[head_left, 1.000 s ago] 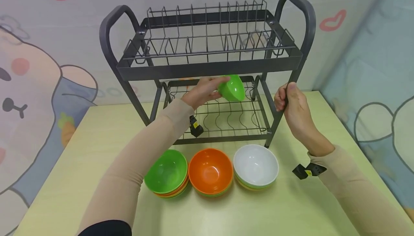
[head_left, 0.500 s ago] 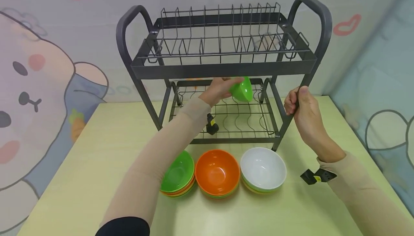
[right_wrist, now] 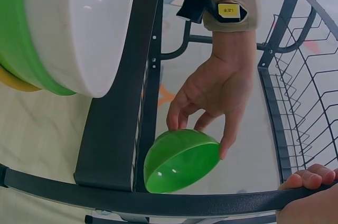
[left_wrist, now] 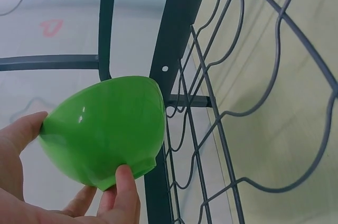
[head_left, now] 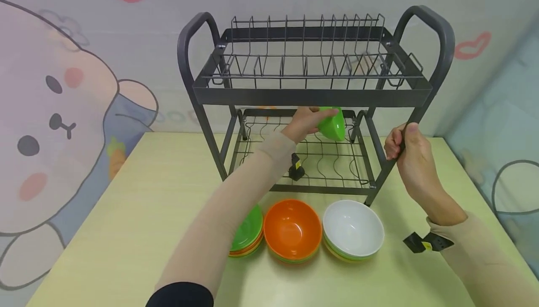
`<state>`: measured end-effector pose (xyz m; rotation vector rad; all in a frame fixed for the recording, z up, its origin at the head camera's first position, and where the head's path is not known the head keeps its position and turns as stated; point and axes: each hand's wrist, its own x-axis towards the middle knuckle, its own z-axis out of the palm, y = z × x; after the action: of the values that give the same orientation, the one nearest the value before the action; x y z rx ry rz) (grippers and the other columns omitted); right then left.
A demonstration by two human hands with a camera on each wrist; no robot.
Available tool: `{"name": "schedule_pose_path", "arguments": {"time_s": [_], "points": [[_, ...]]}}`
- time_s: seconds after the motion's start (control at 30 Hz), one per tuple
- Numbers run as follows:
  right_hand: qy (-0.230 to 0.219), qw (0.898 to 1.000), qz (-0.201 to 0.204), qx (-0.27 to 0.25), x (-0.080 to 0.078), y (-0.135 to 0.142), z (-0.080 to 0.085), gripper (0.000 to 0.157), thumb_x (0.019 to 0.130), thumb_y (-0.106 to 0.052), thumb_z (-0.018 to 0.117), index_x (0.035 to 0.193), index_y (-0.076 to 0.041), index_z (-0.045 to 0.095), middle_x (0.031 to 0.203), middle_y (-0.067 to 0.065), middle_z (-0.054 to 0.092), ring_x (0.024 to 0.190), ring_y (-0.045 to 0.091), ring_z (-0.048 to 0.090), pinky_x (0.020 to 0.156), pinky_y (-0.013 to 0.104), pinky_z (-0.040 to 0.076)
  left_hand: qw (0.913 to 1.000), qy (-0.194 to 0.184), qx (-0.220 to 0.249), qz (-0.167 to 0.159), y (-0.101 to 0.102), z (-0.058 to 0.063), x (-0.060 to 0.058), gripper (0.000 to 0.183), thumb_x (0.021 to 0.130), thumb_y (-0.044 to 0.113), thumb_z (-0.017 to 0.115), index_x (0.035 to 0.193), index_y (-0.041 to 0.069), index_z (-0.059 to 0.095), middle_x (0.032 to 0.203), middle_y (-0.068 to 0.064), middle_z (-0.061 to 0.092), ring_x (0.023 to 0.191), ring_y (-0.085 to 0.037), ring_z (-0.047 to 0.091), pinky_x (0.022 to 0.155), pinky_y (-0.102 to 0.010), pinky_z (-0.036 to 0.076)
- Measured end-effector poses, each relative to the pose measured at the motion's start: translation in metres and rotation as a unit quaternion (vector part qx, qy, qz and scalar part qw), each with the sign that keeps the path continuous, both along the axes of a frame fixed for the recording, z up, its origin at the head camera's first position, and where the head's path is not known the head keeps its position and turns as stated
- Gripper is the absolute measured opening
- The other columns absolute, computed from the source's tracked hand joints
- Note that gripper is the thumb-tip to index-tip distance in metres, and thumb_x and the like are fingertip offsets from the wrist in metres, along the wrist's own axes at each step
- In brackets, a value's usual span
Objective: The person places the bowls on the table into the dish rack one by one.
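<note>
In the head view, my left hand [head_left: 304, 124] reaches under the rack's upper tier and holds a small green bowl [head_left: 333, 127]. Thumb and fingers pinch it at the rim and base in the left wrist view, where the bowl [left_wrist: 105, 129] is tipped on its side beside the lower wire shelf [left_wrist: 227, 129]. Its hollow faces the right wrist camera. My right hand [head_left: 417, 157] grips the right front post of the dark grey dish rack [head_left: 311, 97]; in the right wrist view its fingers [right_wrist: 311, 177] lie over that post.
In front of the rack stand three bowl stacks: one topped green [head_left: 248, 230], partly hidden by my left sleeve, one topped orange [head_left: 292, 230] and one topped white [head_left: 353, 227]. The upper tier [head_left: 307, 82] has upright wire dividers. A patterned cloth [head_left: 105, 31] hangs behind.
The head view has swung left, so rack, bowls and hands appear farther right and lower. The green bowl stays in my left hand under the upper tier; my right hand keeps its grip.
</note>
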<state>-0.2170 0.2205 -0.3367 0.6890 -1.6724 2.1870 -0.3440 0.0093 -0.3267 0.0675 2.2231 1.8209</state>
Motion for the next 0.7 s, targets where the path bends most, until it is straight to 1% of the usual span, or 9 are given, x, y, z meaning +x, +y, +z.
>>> {"name": "schedule_pose_path", "arguments": {"time_s": [0.2,0.37,0.53,0.6,0.7], "points": [[0.02,0.999,0.031,-0.009,-0.0038,0.0017,-0.0024,0.041,0.107,-0.035,0.035,0.085,-0.001,0.038,0.076,0.006,0.032,0.069,0.019,0.03,0.061,0.029,0.027,0.9997,0.014,-0.012,0.016,0.0035,-0.0034,0.0,0.077,0.09,0.038,0.075,0.148,0.0,0.042,0.145,-0.016,0.048,0.124,-0.029,0.057,0.095,-0.036,0.054],[0.028,0.999,0.029,-0.001,-0.0036,0.0025,-0.0036,0.041,0.108,-0.033,0.034,0.085,0.0,0.037,0.075,0.007,0.033,0.069,0.019,0.031,0.061,0.028,0.029,0.9989,0.021,-0.036,0.021,0.0049,-0.0047,-0.0016,0.076,0.09,0.04,0.074,0.148,0.001,0.044,0.146,-0.015,0.048,0.123,-0.028,0.058,0.096,-0.037,0.053],[0.03,0.999,0.029,0.001,-0.0036,0.0023,-0.0048,0.041,0.108,-0.032,0.033,0.085,0.001,0.036,0.076,0.007,0.032,0.069,0.019,0.031,0.061,0.03,0.027,0.998,0.029,-0.054,0.017,0.0042,-0.0054,-0.0028,0.075,0.09,0.042,0.073,0.147,0.001,0.044,0.145,-0.015,0.049,0.121,-0.028,0.058,0.094,-0.035,0.054],[0.029,0.999,0.03,-0.001,-0.0039,0.0025,-0.005,0.041,0.108,-0.033,0.033,0.085,0.001,0.037,0.076,0.007,0.032,0.069,0.019,0.03,0.061,0.03,0.026,0.9977,0.032,-0.058,0.014,0.0048,-0.0052,-0.0031,0.076,0.09,0.042,0.073,0.147,0.0,0.045,0.144,-0.015,0.049,0.121,-0.028,0.058,0.093,-0.035,0.054],[0.029,0.999,0.033,-0.004,-0.005,0.0029,-0.005,0.041,0.108,-0.032,0.034,0.085,0.001,0.037,0.076,0.007,0.032,0.069,0.019,0.03,0.061,0.031,0.025,0.9977,0.037,-0.056,0.01,0.0063,-0.0041,-0.0035,0.076,0.09,0.041,0.073,0.147,0.0,0.044,0.144,-0.016,0.049,0.122,-0.028,0.056,0.096,-0.037,0.053]]}}
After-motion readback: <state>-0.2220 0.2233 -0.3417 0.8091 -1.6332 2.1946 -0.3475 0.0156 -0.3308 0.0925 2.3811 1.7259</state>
